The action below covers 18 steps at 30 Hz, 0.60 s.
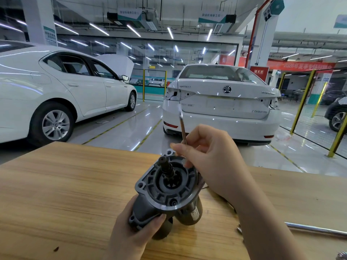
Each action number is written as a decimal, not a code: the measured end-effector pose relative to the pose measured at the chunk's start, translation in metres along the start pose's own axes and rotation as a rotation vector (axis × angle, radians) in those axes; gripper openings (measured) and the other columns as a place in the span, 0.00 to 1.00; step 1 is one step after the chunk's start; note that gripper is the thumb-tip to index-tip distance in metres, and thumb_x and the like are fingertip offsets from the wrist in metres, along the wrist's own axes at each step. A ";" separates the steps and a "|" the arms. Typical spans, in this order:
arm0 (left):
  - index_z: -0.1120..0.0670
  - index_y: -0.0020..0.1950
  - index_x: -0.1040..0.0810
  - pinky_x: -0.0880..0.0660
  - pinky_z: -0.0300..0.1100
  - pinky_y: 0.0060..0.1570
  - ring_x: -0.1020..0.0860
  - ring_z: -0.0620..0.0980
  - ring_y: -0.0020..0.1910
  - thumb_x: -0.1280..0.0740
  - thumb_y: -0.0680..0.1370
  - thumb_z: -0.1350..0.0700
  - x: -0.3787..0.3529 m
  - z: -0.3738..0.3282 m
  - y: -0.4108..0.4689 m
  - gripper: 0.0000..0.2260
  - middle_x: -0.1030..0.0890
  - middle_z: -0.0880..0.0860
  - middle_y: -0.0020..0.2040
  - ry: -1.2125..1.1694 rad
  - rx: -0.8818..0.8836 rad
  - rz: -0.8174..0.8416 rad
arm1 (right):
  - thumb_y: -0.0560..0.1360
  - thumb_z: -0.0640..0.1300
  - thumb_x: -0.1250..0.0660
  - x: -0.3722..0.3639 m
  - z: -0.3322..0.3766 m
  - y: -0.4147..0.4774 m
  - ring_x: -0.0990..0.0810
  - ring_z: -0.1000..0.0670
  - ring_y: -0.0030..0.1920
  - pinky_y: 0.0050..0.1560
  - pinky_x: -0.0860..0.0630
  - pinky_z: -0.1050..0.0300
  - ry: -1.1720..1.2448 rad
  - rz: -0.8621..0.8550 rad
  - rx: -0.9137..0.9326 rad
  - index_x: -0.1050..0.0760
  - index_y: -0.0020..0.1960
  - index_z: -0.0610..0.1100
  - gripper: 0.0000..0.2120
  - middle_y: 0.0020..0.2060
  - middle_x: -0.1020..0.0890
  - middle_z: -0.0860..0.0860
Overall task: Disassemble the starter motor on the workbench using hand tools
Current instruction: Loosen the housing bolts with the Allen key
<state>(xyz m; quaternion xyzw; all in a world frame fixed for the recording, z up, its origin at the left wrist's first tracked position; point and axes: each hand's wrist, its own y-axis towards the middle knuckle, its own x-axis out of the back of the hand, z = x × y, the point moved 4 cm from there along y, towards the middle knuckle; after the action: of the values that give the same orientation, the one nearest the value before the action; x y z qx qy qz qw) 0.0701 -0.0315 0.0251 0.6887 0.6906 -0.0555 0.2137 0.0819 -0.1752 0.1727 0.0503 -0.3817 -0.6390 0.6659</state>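
Two white cars (221, 102) parked beyond, yellow posts (302, 102), ceiling strip lights (133, 30)

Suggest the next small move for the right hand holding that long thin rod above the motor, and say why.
Probably draw the rod fully clear and set it on the workbench. The right hand pinches it, tilted up above the starter motor, its lower end hidden behind the fingers; the left hand grips the motor. It looks like a through bolt, though I cannot be sure.

Matt grey cast-metal starter motor (165, 192) stands on a pale, smooth wood-grain tabletop (65, 184); beside it lies a glossy chromed bar (317, 229).
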 end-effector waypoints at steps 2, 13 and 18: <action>0.55 0.49 0.22 0.21 0.33 0.37 0.17 0.48 0.42 0.18 0.32 0.46 -0.002 -0.001 0.000 0.46 0.15 0.52 0.43 0.007 0.009 0.009 | 0.70 0.50 0.28 0.000 0.001 -0.001 0.23 0.62 0.27 0.27 0.31 0.72 0.021 0.037 0.009 0.24 0.34 0.54 0.07 0.29 0.20 0.59; 0.55 0.49 0.21 0.21 0.36 0.37 0.17 0.50 0.43 0.17 0.36 0.47 -0.001 0.002 0.001 0.43 0.15 0.54 0.44 0.003 -0.013 0.033 | 0.68 0.51 0.27 -0.002 0.003 -0.001 0.22 0.61 0.26 0.26 0.31 0.73 0.059 0.007 0.001 0.30 0.36 0.54 0.11 0.30 0.21 0.56; 0.56 0.45 0.18 0.22 0.34 0.35 0.17 0.51 0.42 0.16 0.40 0.55 0.000 0.002 0.003 0.35 0.15 0.57 0.44 -0.038 -0.002 0.037 | 0.68 0.49 0.27 0.001 0.004 -0.002 0.27 0.62 0.20 0.21 0.36 0.73 0.058 -0.019 0.009 0.26 0.33 0.52 0.09 0.26 0.21 0.54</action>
<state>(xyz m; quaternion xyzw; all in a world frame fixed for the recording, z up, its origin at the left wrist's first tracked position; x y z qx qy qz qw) 0.0737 -0.0319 0.0235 0.7000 0.6735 -0.0639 0.2287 0.0780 -0.1751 0.1753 0.0753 -0.3645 -0.6419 0.6704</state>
